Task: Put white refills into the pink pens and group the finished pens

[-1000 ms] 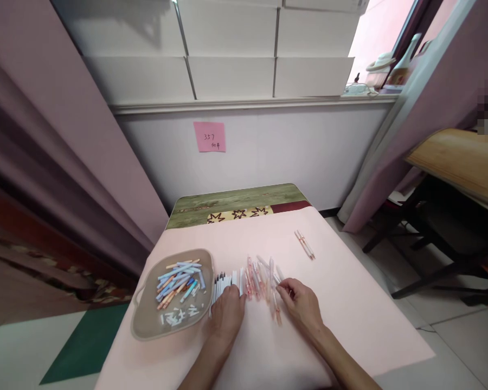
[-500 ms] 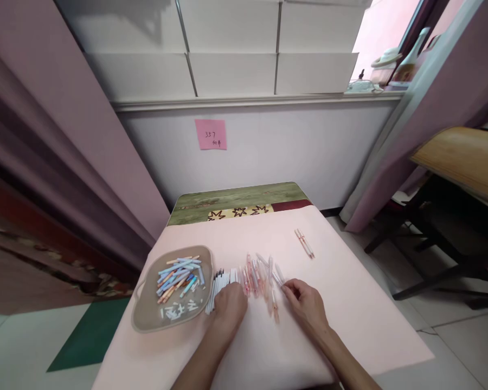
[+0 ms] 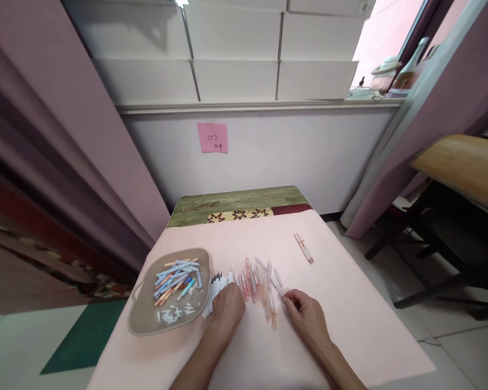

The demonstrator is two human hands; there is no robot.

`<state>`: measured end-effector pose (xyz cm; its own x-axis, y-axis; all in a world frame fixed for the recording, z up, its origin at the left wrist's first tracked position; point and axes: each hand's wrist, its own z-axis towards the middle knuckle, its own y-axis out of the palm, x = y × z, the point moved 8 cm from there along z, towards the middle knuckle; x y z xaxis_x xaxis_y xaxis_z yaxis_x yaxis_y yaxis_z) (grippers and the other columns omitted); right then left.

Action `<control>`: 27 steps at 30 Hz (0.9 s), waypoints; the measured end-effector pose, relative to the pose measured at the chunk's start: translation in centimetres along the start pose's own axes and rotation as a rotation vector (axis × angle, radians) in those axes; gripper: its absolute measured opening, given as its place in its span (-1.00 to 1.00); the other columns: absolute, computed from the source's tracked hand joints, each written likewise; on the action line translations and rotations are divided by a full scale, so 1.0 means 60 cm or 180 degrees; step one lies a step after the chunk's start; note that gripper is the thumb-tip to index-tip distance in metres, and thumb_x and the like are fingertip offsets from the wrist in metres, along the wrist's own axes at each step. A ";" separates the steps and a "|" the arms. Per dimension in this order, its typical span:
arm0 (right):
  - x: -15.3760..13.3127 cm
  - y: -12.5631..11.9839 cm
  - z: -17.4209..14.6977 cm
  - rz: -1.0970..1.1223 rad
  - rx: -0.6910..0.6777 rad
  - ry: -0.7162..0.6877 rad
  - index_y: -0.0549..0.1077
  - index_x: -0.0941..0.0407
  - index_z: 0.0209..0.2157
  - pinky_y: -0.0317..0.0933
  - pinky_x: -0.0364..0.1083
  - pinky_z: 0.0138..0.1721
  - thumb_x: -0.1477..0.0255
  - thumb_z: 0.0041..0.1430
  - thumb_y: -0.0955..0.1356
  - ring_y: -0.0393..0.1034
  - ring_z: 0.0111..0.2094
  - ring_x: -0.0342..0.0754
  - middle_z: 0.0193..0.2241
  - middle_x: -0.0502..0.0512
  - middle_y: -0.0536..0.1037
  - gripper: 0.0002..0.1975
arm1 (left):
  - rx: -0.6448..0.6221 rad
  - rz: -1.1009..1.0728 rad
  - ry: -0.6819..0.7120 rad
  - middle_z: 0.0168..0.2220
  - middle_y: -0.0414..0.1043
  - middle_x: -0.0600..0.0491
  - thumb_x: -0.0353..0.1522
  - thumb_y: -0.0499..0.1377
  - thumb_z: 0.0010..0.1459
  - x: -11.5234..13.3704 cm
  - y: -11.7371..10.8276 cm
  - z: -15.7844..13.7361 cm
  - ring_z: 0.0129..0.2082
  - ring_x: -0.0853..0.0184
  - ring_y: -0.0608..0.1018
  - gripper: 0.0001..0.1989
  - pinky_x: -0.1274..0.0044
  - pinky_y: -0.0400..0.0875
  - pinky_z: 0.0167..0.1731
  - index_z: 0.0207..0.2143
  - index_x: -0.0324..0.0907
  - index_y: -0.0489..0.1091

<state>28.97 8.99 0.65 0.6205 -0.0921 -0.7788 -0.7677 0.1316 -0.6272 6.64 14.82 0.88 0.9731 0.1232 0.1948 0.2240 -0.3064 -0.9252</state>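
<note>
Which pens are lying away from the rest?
The two pens side by side beyond the right hand; other pieces bunch nearer or inside the tray.

In front of you, slim white pen tubes (image 3: 217,287) are lying side by side in a slanted row, several showing black ends. Just to their right, translucent, pink-tinted pen barrels (image 3: 252,281) are lying loosely heaped, overlapping at mixed angles.

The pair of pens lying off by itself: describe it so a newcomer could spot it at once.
Start at the pink-covered table and find the person's right hand. Straight beyond it, farther from the person, lies the pair of slim whitish pens, slanted side by side with orange marks. Unlike the jumbled clear and pinkish tubes closer in, it lies well apart.
</note>
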 end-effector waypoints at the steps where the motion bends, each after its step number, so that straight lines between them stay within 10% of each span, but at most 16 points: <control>1: -0.001 0.002 0.000 0.0008 -0.0022 -0.0004 0.44 0.04 -0.48 0.10 -0.15 -0.50 0.24 0.18 0.24 0.33 -0.54 -0.05 -0.60 -0.03 0.46 -0.73 | -0.0007 -0.0022 0.0000 -0.26 0.54 -0.29 -0.51 0.03 0.07 -0.001 0.000 0.001 -0.21 0.07 0.58 -0.75 0.42 0.34 -0.33 -0.30 -0.32 0.49; 11: -0.011 0.003 -0.004 0.0462 -0.0050 -0.0017 0.46 0.08 -0.48 0.11 -0.14 -0.49 0.20 0.15 0.28 0.29 -0.54 -0.07 -0.59 0.00 0.45 -0.72 | 0.0350 -0.0204 0.0080 -0.32 0.53 -0.16 -0.35 -0.02 0.16 -0.014 -0.019 -0.024 -0.28 0.15 0.56 -0.78 0.46 0.25 -0.38 -0.31 -0.24 0.39; 20: -0.063 0.091 -0.014 0.2223 -0.0976 0.0467 0.51 0.16 -0.36 0.15 -0.20 -0.58 0.17 0.03 0.39 0.26 -0.59 -0.16 -0.60 -0.02 0.42 -0.68 | 0.0751 -0.0608 0.1783 -0.47 0.43 0.05 -0.43 -0.02 0.16 0.064 -0.014 -0.117 -0.47 0.30 0.50 -0.92 0.51 0.18 -0.46 -0.37 -0.13 0.24; 27: -0.021 0.006 0.008 0.2221 -0.0266 0.0558 0.40 0.14 -0.43 0.26 -0.18 -0.44 0.20 0.10 0.34 0.37 -0.44 -0.11 -0.46 0.03 0.46 -0.73 | 0.0413 -0.1763 0.1705 -0.59 0.23 0.17 -0.41 0.02 0.11 0.065 0.003 -0.099 -0.58 0.40 0.34 -0.90 0.56 0.16 -0.51 -0.47 -0.11 0.16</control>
<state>28.00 9.64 1.44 -0.0482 -0.1720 -0.9839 -0.9895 0.1424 0.0235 10.78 9.61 3.40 0.6222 -0.2565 0.7396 0.7089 -0.2163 -0.6713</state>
